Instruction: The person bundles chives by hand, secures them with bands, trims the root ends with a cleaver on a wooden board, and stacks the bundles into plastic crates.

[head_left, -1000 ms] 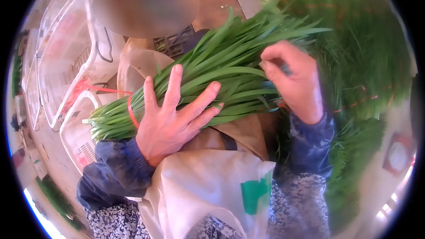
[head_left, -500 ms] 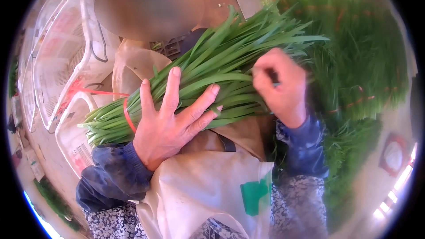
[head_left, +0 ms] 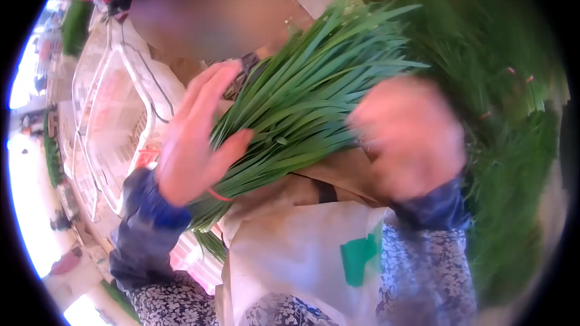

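Evidently the lap does the work of a bench: the bunch of long green leaves (head_left: pixel 302 102) lies slantwise over the brown cloth (head_left: pixel 344 172), its stalk ends toward the near left and its leaf tips fanned toward the far right. The left hand (head_left: pixel 196 136) is spread, thumb apart from the fingers, along the left side of the bunch; it grips nothing, and its place there probably steadies the leaves, though firm contact is hard to judge. A red band (head_left: pixel 220 197) shows just beside it across the stalk part, presumably to keep the stalks together while the tips splay freely. The right hand (head_left: pixel 414 136) is at the right edge of the leaves, blurred, the fingers seemingly curled; whether it pinches anything I cannot tell. Farther right lies a pile of greens (head_left: pixel 507 127), and white baskets (head_left: pixel 115 115) stand at the left, both likely kept near for easy reach. The pale apron (head_left: pixel 296 241) presumably shields the patterned clothing (head_left: pixel 429 265) beneath
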